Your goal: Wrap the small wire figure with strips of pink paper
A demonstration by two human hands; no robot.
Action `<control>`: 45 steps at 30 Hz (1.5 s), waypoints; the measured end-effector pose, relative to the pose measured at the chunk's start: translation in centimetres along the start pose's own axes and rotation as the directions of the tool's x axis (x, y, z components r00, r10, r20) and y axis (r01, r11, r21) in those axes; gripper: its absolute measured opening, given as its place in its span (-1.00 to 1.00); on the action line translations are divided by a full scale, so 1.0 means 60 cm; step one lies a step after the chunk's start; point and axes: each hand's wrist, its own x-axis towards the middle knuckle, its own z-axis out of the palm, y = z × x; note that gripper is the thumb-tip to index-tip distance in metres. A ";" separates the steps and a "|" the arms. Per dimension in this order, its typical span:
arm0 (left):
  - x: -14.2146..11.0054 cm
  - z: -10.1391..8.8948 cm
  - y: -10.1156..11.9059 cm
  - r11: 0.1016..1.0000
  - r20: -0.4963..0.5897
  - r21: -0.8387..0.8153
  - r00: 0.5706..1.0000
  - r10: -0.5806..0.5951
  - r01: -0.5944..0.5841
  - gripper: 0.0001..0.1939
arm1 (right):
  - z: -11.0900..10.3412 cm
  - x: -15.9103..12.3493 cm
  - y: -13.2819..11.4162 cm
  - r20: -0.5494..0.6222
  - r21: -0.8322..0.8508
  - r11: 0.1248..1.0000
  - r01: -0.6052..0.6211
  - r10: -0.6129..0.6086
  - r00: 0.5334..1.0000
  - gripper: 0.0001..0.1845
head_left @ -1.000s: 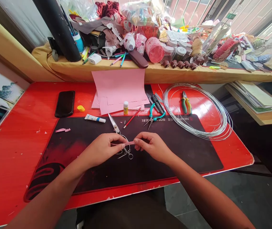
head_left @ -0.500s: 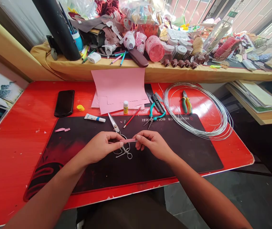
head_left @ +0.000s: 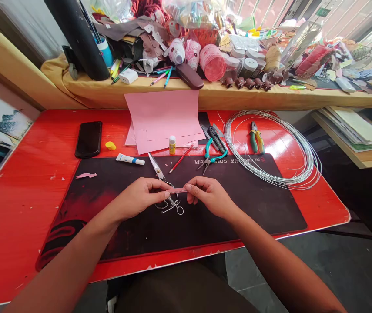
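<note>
Between my two hands stretches a narrow pink strip (head_left: 177, 190), with bent silver wire (head_left: 176, 209) hanging below it. My left hand (head_left: 140, 198) pinches the strip's left end between thumb and fingers. At its right end, my right hand (head_left: 209, 195) is closed on the strip in the same way. How the wire joins the strip I cannot tell. Scissors (head_left: 156, 166) lie just behind, blades pointing away, their handles partly hidden by my left hand and the wire. All this is over the black desk mat (head_left: 238, 208).
Behind the hands lie a glue tube (head_left: 130, 159), a small yellow-labelled bottle (head_left: 172, 145), a red pencil (head_left: 181, 159), teal pliers (head_left: 207, 156) and pink paper sheets (head_left: 162, 115). A wire coil (head_left: 313, 165) and green-yellow pliers (head_left: 256, 138) sit right; a phone (head_left: 88, 139) lies left.
Both hands keep their pinch on the pink strip. The strip has turned slightly and the hanging wire has shifted a little to the right. The camera view has moved slightly.
</note>
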 end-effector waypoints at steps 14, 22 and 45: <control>0.002 -0.006 -0.007 0.992 0.114 -0.117 0.993 -0.043 0.056 -0.58 | 0.001 -0.001 0.001 -0.052 -0.101 0.995 0.000 -0.005 0.999 -0.65; 0.002 0.001 -0.012 0.998 0.051 -0.042 0.998 -0.035 0.037 -0.64 | 0.005 0.001 0.003 -0.051 -0.110 0.994 -0.009 0.004 0.999 -0.66; 0.013 -0.004 -0.024 0.986 0.006 -0.145 0.997 -0.080 0.080 -0.70 | -0.013 0.008 0.022 -0.054 0.078 0.996 -0.046 0.050 0.997 -0.57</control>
